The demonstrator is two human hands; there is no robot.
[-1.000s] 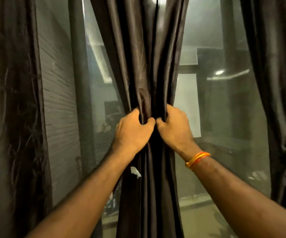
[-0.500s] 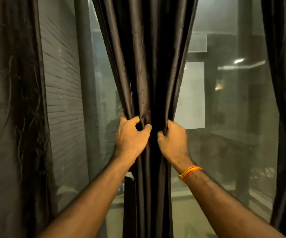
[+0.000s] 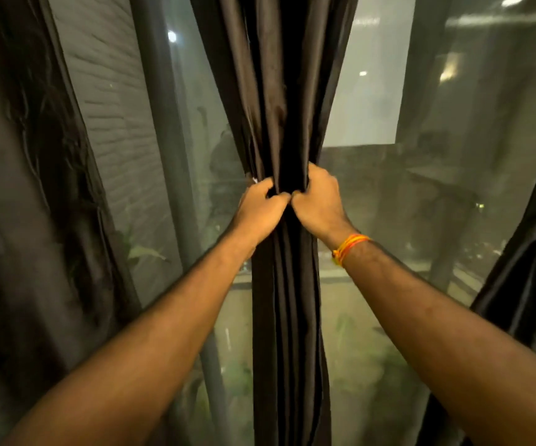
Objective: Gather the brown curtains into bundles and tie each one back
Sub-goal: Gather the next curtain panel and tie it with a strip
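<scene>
Centre frame: left hand (image 3: 260, 210) & right hand (image 3: 319, 201), fingers curled round bunched brown curtain (image 3: 287, 101); loose grip could let folds slip w/o tie

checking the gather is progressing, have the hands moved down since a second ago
Yes, apparently downward: the left hand and right hand now grip the middle curtain below the lower edge of the pale wall outside; earlier they overlapped that edge.

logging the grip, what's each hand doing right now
Left hand: gripping the middle curtain.
Right hand: gripping the same curtain.
</scene>
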